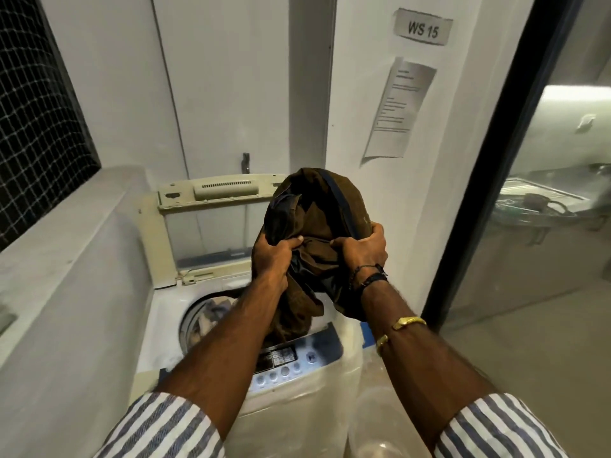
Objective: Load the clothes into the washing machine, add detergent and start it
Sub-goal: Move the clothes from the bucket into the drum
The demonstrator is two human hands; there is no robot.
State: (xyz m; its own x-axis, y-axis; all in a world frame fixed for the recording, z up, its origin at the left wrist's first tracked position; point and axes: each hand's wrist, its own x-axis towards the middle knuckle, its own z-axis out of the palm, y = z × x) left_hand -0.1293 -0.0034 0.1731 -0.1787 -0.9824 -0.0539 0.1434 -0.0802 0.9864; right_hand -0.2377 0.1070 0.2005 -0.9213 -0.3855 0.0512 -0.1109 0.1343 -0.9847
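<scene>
At the far left of the frame I see a grey ledge (66, 259) running beside the washing machine (297, 408), whose lid (205, 226) stands raised at centre-left. Below it the drum opening (198, 319) already shows pale clothes (211, 312). My left hand (277, 256) is clenched on a brown garment (314, 209) with dark blue trim; just right of it my right hand (363, 249) is clenched on the same bunch — both fists side by side, nearly touching. The garment hangs with its long axis roughly vertical, its lower end dangling over the drum's right rim, above the control panel (284, 365). The opening lies below and left of both hands, the left hand nearer — so I judge the coming drop wants a leftward, downward shift. No detergent is visible. Right of the machine, notices hang on the wall (396, 107).
</scene>
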